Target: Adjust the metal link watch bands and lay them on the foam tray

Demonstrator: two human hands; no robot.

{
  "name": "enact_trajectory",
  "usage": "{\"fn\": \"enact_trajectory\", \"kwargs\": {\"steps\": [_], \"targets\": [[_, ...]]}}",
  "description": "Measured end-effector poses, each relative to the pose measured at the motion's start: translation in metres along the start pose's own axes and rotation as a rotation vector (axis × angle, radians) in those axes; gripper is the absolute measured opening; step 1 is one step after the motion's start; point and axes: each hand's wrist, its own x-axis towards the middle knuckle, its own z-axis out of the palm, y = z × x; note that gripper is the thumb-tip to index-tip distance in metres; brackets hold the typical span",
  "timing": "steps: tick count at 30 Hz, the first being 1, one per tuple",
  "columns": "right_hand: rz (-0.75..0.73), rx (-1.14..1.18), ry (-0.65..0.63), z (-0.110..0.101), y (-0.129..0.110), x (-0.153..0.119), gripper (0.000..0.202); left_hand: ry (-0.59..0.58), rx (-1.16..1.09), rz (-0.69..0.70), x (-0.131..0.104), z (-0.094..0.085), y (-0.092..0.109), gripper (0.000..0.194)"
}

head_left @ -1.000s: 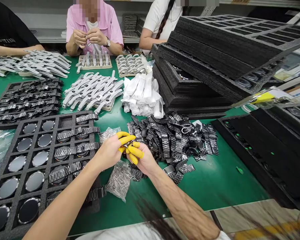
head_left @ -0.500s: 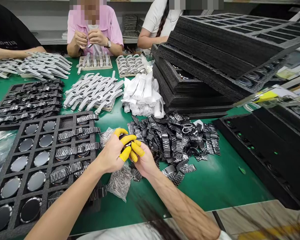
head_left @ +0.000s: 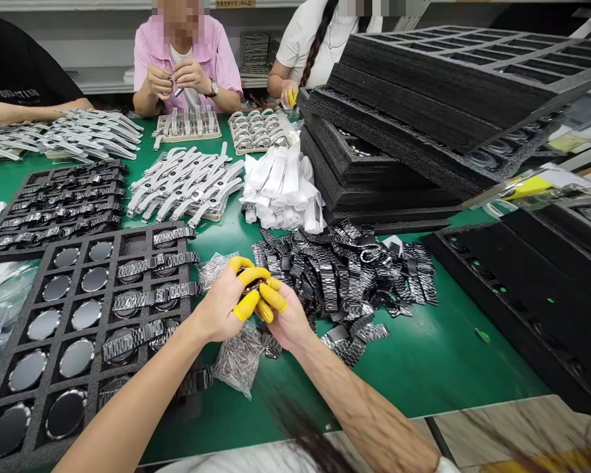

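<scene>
Yellow finger cots cover the fingertips of my left hand [head_left: 229,295] and my right hand [head_left: 283,312]. Between them, both hands grip a dark round watch case [head_left: 253,284], mostly hidden by the fingers. Below and behind my hands lie clear bags of thin metal pins [head_left: 239,360]. Just to the right spreads a heap of black metal link watch bands [head_left: 328,276]. On the left, a black foam tray [head_left: 91,341] holds round watch faces in its compartments, several with black bands laid across them.
Stacked black foam trays [head_left: 398,131] rise at the right back, and another tray [head_left: 512,295] lies at the right. White-strapped watches [head_left: 184,184] and white wrapped packets [head_left: 280,184] lie ahead. Co-workers sit across the green table [head_left: 423,355].
My hands stay together on the watch case with little visible movement. The view has shifted slightly. Across the table, the hand of the person in white now shows a yellow-covered finger.
</scene>
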Motion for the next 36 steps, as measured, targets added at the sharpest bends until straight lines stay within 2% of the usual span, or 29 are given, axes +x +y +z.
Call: {"fn": "enact_trajectory", "kwargs": {"steps": [9,17,26,33,36], "targets": [[0.014,0.036,-0.052,-0.0027,0.0008,-0.0002,0.049,-0.01,0.027,0.029,0.0023,-0.0013,0.0059,0.034],[0.009,0.006,0.005,0.0014,0.0003,-0.0009,0.048,0.008,0.116,0.027,0.002,0.0005,0.0049,0.032],[0.018,0.038,-0.031,-0.0005,-0.0006,-0.0017,0.046,-0.006,0.038,0.019,0.0009,-0.0006,0.0072,0.033],[0.02,0.054,-0.018,0.0001,0.0003,-0.0012,0.047,0.0,0.093,0.051,0.0001,-0.0007,0.0087,0.035],[0.018,0.069,-0.035,-0.0027,0.0013,-0.0011,0.045,0.005,-0.007,0.002,0.0006,-0.0008,0.0049,0.036]]}}
